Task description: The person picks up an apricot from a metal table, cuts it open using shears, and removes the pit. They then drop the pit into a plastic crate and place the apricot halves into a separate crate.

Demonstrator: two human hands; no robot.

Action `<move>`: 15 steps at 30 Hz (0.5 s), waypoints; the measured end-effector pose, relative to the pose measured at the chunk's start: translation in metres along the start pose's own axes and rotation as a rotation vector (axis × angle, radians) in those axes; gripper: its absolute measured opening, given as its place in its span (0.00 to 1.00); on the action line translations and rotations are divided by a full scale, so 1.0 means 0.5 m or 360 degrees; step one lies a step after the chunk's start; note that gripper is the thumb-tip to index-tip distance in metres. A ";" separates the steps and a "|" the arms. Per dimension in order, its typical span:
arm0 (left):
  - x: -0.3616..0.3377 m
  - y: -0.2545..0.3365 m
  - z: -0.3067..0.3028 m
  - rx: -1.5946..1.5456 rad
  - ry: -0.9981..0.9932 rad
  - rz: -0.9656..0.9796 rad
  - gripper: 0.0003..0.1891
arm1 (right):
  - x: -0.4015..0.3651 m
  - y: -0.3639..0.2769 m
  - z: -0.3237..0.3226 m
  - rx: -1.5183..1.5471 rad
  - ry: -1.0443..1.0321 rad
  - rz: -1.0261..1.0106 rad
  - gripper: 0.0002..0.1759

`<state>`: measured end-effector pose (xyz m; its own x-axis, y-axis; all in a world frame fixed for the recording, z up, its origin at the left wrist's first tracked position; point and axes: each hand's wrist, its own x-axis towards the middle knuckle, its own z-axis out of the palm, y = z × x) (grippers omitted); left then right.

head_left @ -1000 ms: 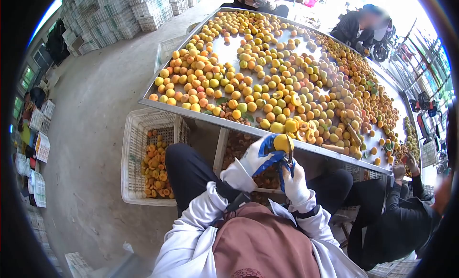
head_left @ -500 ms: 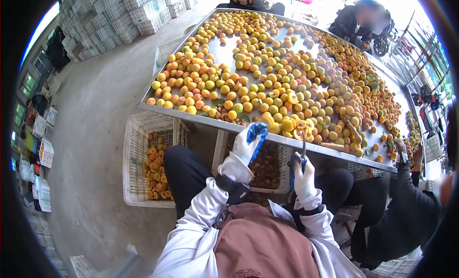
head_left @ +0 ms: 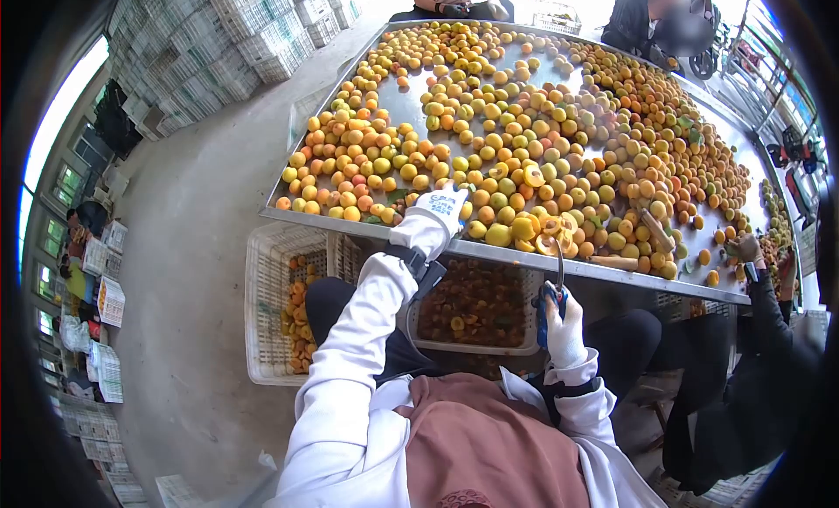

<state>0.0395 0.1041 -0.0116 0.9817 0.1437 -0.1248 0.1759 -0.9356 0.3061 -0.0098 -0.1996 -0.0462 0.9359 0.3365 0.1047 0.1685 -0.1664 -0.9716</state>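
My left hand (head_left: 434, 211), in a white glove with a blue-coated palm, reaches over the table's near edge into the apricots (head_left: 498, 235). The back of the hand faces me and hides most of its fingers, so its grip does not show. My right hand (head_left: 565, 326), gloved alike, is closed around a tool with a slim curved metal blade (head_left: 560, 265) pointing up at the table rim. Just beyond the blade lie cut-open apricot halves (head_left: 549, 232) in a small heap. Whole yellow and orange apricots surround them.
Under the metal table (head_left: 350, 227) stand a white crate (head_left: 262, 311) with apricot halves and another crate (head_left: 476, 346) with dark, wet-looking pieces. A co-worker's hand (head_left: 747, 247) is at the right edge. Two people sit across. Stacked crates (head_left: 210, 45) stand back left.
My left hand has moved from in front of the rim, forward and slightly left, over the apricots. My right hand still holds the tool, slightly lower. The view has shifted a little.
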 end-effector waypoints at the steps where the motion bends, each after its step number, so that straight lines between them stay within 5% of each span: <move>1: 0.008 0.004 0.000 0.0209 0.0019 0.0105 0.29 | 0.001 0.002 -0.001 0.0040 -0.0017 0.0065 0.07; 7: 0.059 0.011 0.060 0.0966 0.0026 0.0411 0.19 | 0.002 0.032 0.000 -0.0085 -0.0028 -0.0172 0.08; 13: 0.046 0.009 0.027 0.0549 0.0115 0.0363 0.28 | -0.004 0.055 -0.003 -0.0046 -0.0035 -0.0162 0.08; 15: 0.024 0.025 -0.001 -0.0421 0.0323 0.0103 0.29 | -0.007 0.050 0.003 0.0009 -0.0039 -0.0122 0.08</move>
<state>0.0535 0.0941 -0.0085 0.9812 0.1729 0.0855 0.0993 -0.8328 0.5446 -0.0091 -0.2037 -0.0712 0.9125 0.3704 0.1736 0.2375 -0.1343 -0.9621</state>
